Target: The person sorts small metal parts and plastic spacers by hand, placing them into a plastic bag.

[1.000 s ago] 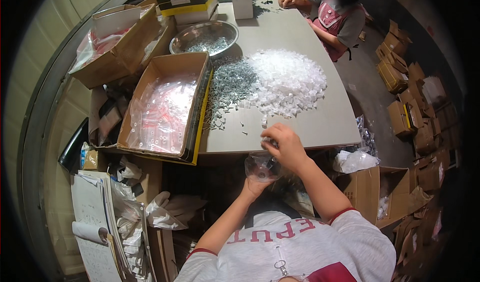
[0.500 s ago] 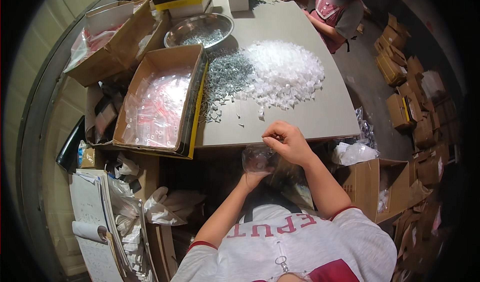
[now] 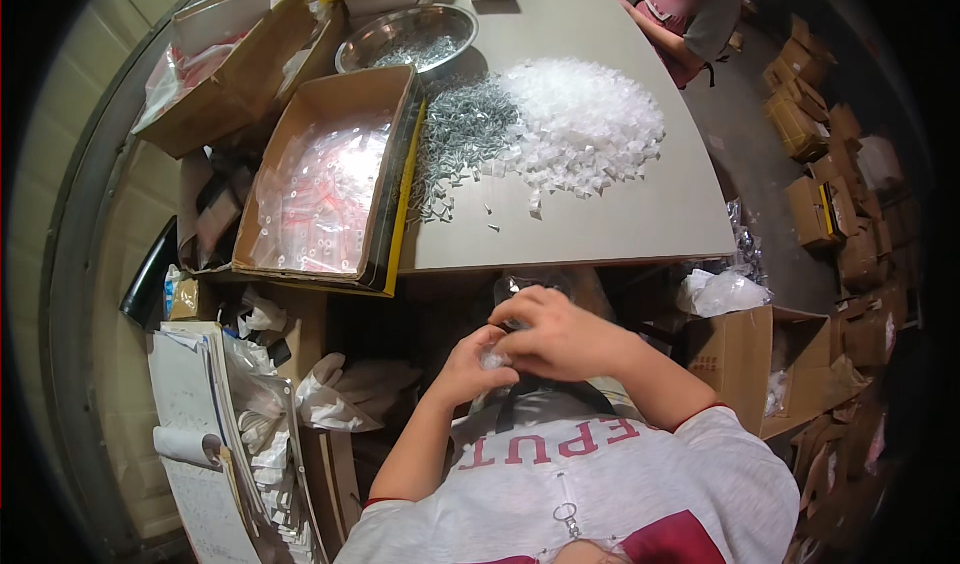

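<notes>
Both hands meet in front of my body, just off the near edge of the table (image 3: pixel 560 244). My left hand (image 3: pixel 462 372) is closed, thumb and fingers round a small clear plastic bag (image 3: pixel 492 360), of which only a crumpled bit shows. Across it comes my right hand (image 3: pixel 560 339), its fingers curled in over the bag and the left fingertips; they partly hide what is pinched there. Beyond the hands, a heap of grey screws (image 3: pixel 465 129) lies on the table, touching a larger heap of small white plastic pieces (image 3: pixel 590 129).
An open cardboard box (image 3: pixel 398 179) of clear bags stands left of the heaps, with a steel bowl (image 3: pixel 468 39) behind it. A co-worker (image 3: pixel 670 14) is at the far right. Papers (image 3: pixel 195 434) lie at lower left, an open carton (image 3: pixel 725 364) at right.
My hands have come down and closer to my body. The right hand has moved onto the left, and the bag, held spread before, is now mostly covered. The view has tilted slightly.
</notes>
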`<state>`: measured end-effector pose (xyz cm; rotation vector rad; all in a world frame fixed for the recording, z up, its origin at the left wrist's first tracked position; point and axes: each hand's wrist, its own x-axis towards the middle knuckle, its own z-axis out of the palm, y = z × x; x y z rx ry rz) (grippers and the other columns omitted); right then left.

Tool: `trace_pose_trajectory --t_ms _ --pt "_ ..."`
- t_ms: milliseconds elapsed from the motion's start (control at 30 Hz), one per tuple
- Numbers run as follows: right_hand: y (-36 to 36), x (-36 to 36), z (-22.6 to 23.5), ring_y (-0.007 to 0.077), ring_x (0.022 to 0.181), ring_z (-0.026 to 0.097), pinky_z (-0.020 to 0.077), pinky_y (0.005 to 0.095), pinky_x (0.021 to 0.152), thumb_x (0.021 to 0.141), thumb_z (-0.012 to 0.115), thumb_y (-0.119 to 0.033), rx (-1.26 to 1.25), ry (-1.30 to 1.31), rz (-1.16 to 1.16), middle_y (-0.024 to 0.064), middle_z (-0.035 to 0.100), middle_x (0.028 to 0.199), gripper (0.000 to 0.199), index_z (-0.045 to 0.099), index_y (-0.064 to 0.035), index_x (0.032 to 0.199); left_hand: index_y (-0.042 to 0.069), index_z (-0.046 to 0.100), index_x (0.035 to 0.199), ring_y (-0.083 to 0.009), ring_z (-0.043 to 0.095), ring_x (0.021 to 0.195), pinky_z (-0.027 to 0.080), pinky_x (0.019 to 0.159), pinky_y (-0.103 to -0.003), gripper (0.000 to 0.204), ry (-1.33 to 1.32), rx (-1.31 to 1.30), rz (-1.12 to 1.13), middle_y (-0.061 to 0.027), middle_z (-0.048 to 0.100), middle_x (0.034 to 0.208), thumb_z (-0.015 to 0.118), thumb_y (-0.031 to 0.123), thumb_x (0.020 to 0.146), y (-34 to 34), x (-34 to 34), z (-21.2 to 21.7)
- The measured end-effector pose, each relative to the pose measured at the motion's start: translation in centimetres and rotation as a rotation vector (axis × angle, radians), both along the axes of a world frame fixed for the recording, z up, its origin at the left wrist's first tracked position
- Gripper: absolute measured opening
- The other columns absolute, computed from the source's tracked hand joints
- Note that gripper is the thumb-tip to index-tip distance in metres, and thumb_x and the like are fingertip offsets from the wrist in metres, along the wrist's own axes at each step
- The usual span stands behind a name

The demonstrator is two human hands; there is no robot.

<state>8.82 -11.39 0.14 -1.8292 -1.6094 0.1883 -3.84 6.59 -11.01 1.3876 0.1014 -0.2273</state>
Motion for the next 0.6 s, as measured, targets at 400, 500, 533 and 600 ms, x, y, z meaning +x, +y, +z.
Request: trace_pose_trajectory --t_ms 400,500,533,600 --pt "-1.5 -0.3 2.2 0.0239 0.076 0.065 0.0526 0.0322 0.064 0.075 0.084 -0.009 0.169 0.265 -0.124 0.0072 0.068 0.089 0.021 0.065 -0.0054 0.082 0.003 0.07 0.094 -0.0254 0.067 0.085 0.052 0.078 -0.032 0.009 -0.58 0.435 0.301 -0.0121 0.07 0.094 0.072 0.005 0.085 -1.6 1.0 9.7" --pt "-1.8 -0.7 3.2 0.0248 0.077 0.065 0.0521 0.0334 0.064 0.077 0.082 -0.008 0.067 0.428 -0.208 0.009 0.068 0.089 0.019 0.064 -0.0042 0.082 0.002 0.068 0.092 -0.0287 0.066 0.083 0.051 0.076 -0.035 0.008 -0.596 0.57 0.284 -0.0122 0.068 0.092 0.072 0.004 0.085 -1.8 1.3 10.3" --pt "-1.7 -0.8 3.5 0.0252 0.076 0.064 0.0517 0.0338 0.064 0.079 0.08 -0.008 0.034 0.502 -0.267 0.0097 0.067 0.088 0.017 0.064 -0.0035 0.082 0.002 0.068 0.092 -0.0287 0.066 0.083 0.051 0.076 -0.035 0.008 -0.598 0.573 0.284 -0.0122 0.068 0.092 0.072 0.004 0.085 -2.0 1.4 10.5" --pt "-1.8 -0.7 3.0 0.0276 0.077 0.064 0.0512 0.0366 0.066 0.082 0.076 -0.011 0.045 0.42 -0.246 0.0103 0.065 0.085 0.015 0.063 -0.0034 0.084 -0.001 0.066 0.089 -0.0262 0.064 0.08 0.05 0.071 -0.033 0.005 -0.66 0.697 0.339 -0.0119 0.067 0.085 0.069 0.002 0.087 -2.5 1.5 10.8"
